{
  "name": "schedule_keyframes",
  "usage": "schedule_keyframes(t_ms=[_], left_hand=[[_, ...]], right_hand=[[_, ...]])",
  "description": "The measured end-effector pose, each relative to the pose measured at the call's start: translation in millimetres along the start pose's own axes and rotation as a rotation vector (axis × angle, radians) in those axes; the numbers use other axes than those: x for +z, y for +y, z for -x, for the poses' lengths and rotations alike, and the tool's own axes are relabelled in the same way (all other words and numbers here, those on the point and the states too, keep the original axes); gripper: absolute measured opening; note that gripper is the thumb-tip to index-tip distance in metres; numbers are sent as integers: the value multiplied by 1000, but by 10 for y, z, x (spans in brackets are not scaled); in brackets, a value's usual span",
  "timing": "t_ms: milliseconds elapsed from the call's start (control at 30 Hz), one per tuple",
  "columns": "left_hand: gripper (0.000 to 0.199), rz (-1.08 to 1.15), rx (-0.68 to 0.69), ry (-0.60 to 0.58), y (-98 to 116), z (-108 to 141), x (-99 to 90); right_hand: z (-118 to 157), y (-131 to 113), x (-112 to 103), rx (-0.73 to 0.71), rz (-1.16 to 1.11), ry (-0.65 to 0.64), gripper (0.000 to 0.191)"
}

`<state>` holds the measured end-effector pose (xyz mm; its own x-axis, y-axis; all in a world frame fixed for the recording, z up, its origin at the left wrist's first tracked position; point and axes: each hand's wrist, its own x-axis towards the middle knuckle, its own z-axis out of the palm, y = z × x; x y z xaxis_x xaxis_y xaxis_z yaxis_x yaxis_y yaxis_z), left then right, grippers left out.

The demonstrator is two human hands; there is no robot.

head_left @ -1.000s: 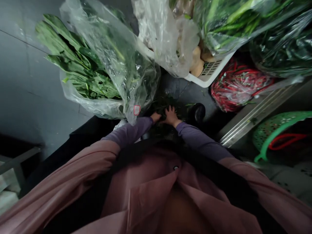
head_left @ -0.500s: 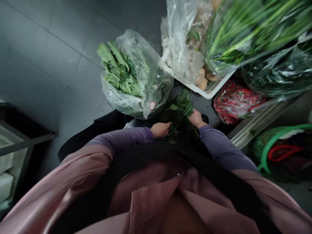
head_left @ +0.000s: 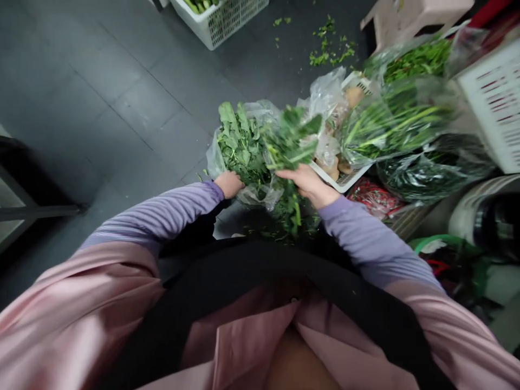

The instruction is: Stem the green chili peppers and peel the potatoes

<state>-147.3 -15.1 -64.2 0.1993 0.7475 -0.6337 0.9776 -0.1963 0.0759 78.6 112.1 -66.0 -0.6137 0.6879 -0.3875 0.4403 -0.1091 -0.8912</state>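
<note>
The tips of my left grip (head_left: 229, 184) are hidden at the near rim of a clear plastic bag (head_left: 215, 157), so I cannot tell whether I am pinching the plastic, holding leaves or only touching. My right grip (head_left: 306, 181) is closed around a bunch of leafy greens (head_left: 290, 135); its thumb side shows, while most of the other fingers are lost behind the stems. The bunch is blurred, its leaves fanning out just beyond my right grip and over the bag's right side. More leaves (head_left: 294, 211) hang just below that grip, and I cannot tell whether they belong to the same bunch. Farther down, between my forearms, the loose bits are too dark to make out.

Other greens (head_left: 241, 146) fill the bag, just beyond my left grip and to the left of my right one. Just right of my right grip stands a white basket (head_left: 355, 179), partly covered by plastic. Past it lies a bag of something red (head_left: 376, 197), its lower part hidden behind my sleeve. Well beyond both grips, a white crate (head_left: 238, 21) is cut off by the upper edge.
</note>
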Motion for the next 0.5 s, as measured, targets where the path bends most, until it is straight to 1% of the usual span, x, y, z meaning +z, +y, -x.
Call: schedule_keyframes(t_ms=[33,67,100,133,167,200,233,300,333,367,400,433,467,500], left_hand=[[33,-2,19,32,16,126,-52],[31,2,20,64,24,262,-112],[29,13,14,90,20,400,-174],[28,32,12,109,0,534,-234],[28,54,11,127,-35,654,-287],[29,77,14,143,-82,756,-332],[31,101,22,148,-137,833,-369],[35,148,13,111,-242,908,-424],[36,156,-3,70,-282,912,-447],[36,151,-20,35,-311,903,-468],[36,133,-37,15,-334,886,-487],[35,105,-66,20,-355,869,-506],[35,74,-109,52,-380,854,-522],[36,52,-151,102,-415,842,-538]], right_hand=[[-227,-117,289,-14,-142,-22,47],[-440,-195,571,-21,-228,-37,48],[-622,-228,822,-7,-243,-33,46],[-761,-213,1027,38,-169,-6,44],[-848,-155,1177,118,-25,9,44],[-880,-65,1271,200,148,13,47],[-862,41,1313,277,329,10,53],[-726,226,1285,368,619,-40,68],[-644,275,1230,361,695,-94,70],[-573,288,1150,322,722,-165,65],[-526,268,1044,263,711,-240,54],[-503,228,908,190,671,-290,41],[-498,184,737,102,613,-296,31],[-502,154,534,19,552,-255,28]])
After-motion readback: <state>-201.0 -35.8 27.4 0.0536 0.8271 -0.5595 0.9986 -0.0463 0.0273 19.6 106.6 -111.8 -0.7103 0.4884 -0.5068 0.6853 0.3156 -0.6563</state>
